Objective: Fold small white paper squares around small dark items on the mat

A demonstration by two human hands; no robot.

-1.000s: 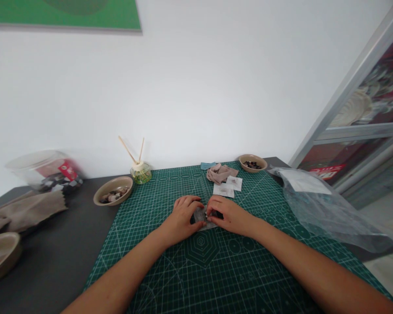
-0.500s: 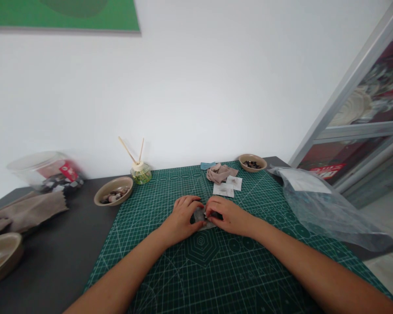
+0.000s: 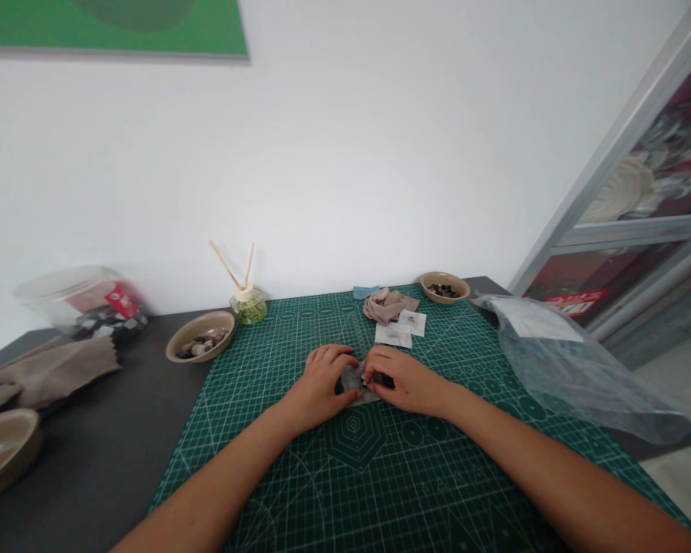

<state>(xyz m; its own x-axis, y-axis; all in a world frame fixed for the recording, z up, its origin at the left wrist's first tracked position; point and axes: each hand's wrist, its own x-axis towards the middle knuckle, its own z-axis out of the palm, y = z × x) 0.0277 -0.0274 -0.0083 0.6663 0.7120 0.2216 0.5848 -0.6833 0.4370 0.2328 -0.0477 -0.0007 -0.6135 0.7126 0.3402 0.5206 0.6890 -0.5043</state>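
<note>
Behind everything, a white wall [image 3: 391, 153], cut off at the top. Before it, a dark counter [image 3: 115, 453], running out of view at the left. On it, a green cutting mat [image 3: 288, 338], cut off at the bottom and partly covered by both forearms [image 3: 219, 476]. At the right, a clear plastic bag [image 3: 553, 376], with contents hard to make out. At the left, a see-through tub [image 3: 51, 299], rather blurred, and a brown cloth [image 3: 63, 369], cut by the picture's edge.

Near the middle of the mat, the left hand [image 3: 326, 380], with bent fingers and thumb apart; cannot tell: gripping or only pressing. Just beside it, the right hand [image 3: 400, 378], with thumb and fingertips brought together, pinching. Beyond both hands, a crumpled beige cloth [image 3: 388, 306] and two white squares [image 3: 392, 335], bearing marks too faint to read.

Between the hands, flat on the mat and touched by the left one, a small grey piece [image 3: 352, 378], partly hidden under fingers. Smallest of all, at the right fingertips and above the grey piece, a tiny pale bit [image 3: 365, 382], mostly hidden; impossible to say of which shape.
</note>
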